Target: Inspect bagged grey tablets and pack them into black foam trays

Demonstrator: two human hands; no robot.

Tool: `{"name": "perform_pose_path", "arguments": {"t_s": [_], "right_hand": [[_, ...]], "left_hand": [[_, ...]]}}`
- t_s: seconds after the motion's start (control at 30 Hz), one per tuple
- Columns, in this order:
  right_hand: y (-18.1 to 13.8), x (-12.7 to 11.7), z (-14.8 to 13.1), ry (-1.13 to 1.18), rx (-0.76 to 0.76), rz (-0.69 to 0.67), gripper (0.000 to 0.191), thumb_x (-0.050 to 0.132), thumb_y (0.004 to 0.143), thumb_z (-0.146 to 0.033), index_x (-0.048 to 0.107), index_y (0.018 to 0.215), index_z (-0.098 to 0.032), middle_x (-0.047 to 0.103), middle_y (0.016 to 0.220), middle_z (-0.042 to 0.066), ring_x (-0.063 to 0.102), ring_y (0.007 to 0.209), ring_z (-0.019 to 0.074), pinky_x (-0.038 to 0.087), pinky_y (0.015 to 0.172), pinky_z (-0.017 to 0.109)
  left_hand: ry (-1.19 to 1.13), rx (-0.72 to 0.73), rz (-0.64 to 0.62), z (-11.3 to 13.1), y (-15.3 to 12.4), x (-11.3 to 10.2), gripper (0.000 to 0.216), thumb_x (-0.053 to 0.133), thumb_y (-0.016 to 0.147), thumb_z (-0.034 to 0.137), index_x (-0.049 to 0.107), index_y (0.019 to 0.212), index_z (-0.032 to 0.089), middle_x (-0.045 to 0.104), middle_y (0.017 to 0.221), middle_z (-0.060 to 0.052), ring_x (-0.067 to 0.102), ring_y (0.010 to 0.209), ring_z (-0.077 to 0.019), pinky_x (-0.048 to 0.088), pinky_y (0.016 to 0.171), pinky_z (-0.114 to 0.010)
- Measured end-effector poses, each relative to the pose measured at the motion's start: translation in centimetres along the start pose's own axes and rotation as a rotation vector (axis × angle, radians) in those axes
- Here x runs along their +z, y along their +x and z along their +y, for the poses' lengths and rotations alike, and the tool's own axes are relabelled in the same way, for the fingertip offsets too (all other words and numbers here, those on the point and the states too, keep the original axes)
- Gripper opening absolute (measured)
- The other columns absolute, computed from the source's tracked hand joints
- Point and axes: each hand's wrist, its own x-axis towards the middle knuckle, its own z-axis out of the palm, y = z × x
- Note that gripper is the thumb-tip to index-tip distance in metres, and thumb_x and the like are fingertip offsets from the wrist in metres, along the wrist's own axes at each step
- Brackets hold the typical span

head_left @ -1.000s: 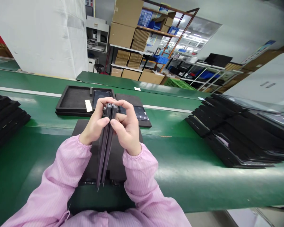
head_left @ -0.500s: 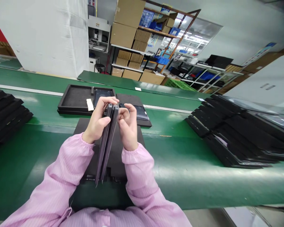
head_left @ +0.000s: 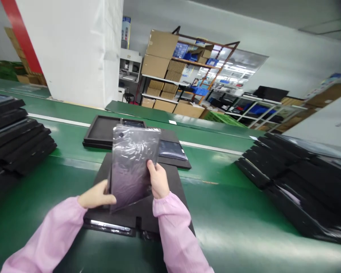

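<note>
A grey tablet (head_left: 132, 167) in clear shiny film stands tilted in front of me, its back and a small camera lens facing me. My right hand (head_left: 159, 181) grips its right edge, thumb on the back. My left hand (head_left: 97, 195) is closed round its lower left edge, the fingertips hidden behind it. Whether a second tablet lies behind this one, I cannot tell. Under both hands is a black foam tray (head_left: 170, 189) with a shiny edge showing in its front.
Behind the tablet sit an open black foam tray (head_left: 102, 131) and another tray (head_left: 170, 134) with a film-wrapped tablet (head_left: 172, 150). Stacks of black trays stand at left (head_left: 19, 136) and right (head_left: 304, 182) on the green bench (head_left: 221, 212). A white pillar (head_left: 82, 53) rises behind.
Edge-on before, as two thin slabs side by side, the tablet now shows me its broad back. Both hands have moved lower, to its sides. The view has shifted.
</note>
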Motion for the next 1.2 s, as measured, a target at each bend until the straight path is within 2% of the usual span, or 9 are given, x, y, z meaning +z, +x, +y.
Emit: {"name": "perform_pose_path", "arguments": {"t_s": [0.03,0.1,0.27,0.4,0.57,0.8,0.9,1.07,1.2], "right_hand": [[0.0,-0.3,-0.1,-0.008,-0.009,0.027,0.056,0.071,0.071,-0.065,0.069,0.084,-0.011,0.073,0.079,0.008,0.064,0.074,0.0198,0.049,0.071,0.030],[-0.1,-0.4,0.3,-0.025,-0.029,0.065,0.054,0.070,0.072,-0.063,0.070,0.090,-0.011,0.075,0.086,0.009,0.066,0.081,0.0217,0.050,0.077,0.032],[-0.9,0.0,2.1,-0.089,-0.057,0.075,0.045,0.070,0.077,-0.054,0.072,0.093,-0.012,0.077,0.093,0.012,0.070,0.092,0.0272,0.053,0.086,0.038],[-1.5,0.0,2.9,-0.080,-0.086,0.074,0.046,0.071,0.077,-0.047,0.072,0.107,-0.013,0.075,0.113,0.014,0.069,0.109,0.0285,0.051,0.101,0.043],[-2.1,-1.1,3.6,-0.094,-0.086,0.225,0.037,0.078,0.071,-0.043,0.072,0.091,-0.012,0.078,0.090,0.014,0.074,0.085,0.0274,0.059,0.084,0.042],[-3.8,-0.9,1.7,-0.740,-0.820,0.466,0.009,0.075,0.083,-0.022,0.072,0.075,-0.019,0.069,0.071,0.003,0.061,0.069,0.0173,0.050,0.071,0.034],[-6.7,1.9,1.0,-0.623,-0.814,0.155,0.012,0.068,0.086,-0.011,0.070,0.080,-0.021,0.067,0.072,0.002,0.060,0.071,0.0147,0.049,0.069,0.029],[-11.4,6.8,3.9,-0.262,-0.930,-0.863,0.023,0.058,0.096,-0.030,0.068,0.077,-0.024,0.070,0.071,-0.005,0.062,0.065,0.0088,0.046,0.061,0.024],[-11.6,7.2,4.1,-0.229,-0.849,-1.058,0.031,0.058,0.097,-0.041,0.067,0.074,-0.021,0.072,0.072,-0.005,0.063,0.061,0.0054,0.049,0.068,0.018]], "left_hand": [[0.005,-0.237,-0.087,-0.8,-0.7,0.1,0.053,0.082,0.066,0.055,0.066,0.101,0.018,0.075,0.078,-0.007,0.072,0.067,-0.0270,0.060,0.066,-0.042],[0.016,-0.434,-0.125,-1.8,-1.4,0.4,0.052,0.081,0.067,0.054,0.064,0.097,0.014,0.075,0.079,-0.010,0.072,0.070,-0.0282,0.060,0.071,-0.044],[-0.017,-0.352,0.002,-2.3,-0.7,0.0,0.068,0.085,0.065,0.044,0.060,0.123,0.018,0.069,0.124,-0.011,0.063,0.119,-0.0329,0.049,0.107,-0.044],[-0.131,-0.427,0.002,-2.9,-0.8,-0.8,0.070,0.085,0.065,0.042,0.058,0.124,0.015,0.068,0.126,-0.013,0.061,0.123,-0.0334,0.045,0.110,-0.046],[-0.138,-0.441,0.001,-3.3,-1.1,-0.9,0.074,0.086,0.064,0.044,0.058,0.125,0.014,0.066,0.129,-0.015,0.058,0.125,-0.0341,0.043,0.112,-0.047],[-0.168,-0.433,-0.008,-3.5,-1.3,-0.6,0.073,0.082,0.068,0.041,0.056,0.128,0.010,0.064,0.131,-0.018,0.058,0.125,-0.0329,0.042,0.112,-0.047],[-0.170,-0.442,-0.016,-3.4,-1.4,-0.5,0.067,0.082,0.068,0.041,0.058,0.123,0.011,0.068,0.123,-0.017,0.062,0.119,-0.0336,0.046,0.107,-0.047],[-0.043,-0.489,0.061,-3.2,-1.6,-0.7,0.064,0.082,0.065,0.039,0.059,0.118,0.010,0.069,0.120,-0.018,0.062,0.116,-0.0354,0.046,0.106,-0.049],[-0.094,-0.437,0.019,-2.9,-1.5,-0.8,0.062,0.080,0.067,0.036,0.059,0.119,0.011,0.068,0.123,-0.017,0.063,0.117,-0.0325,0.047,0.105,-0.045]]}}
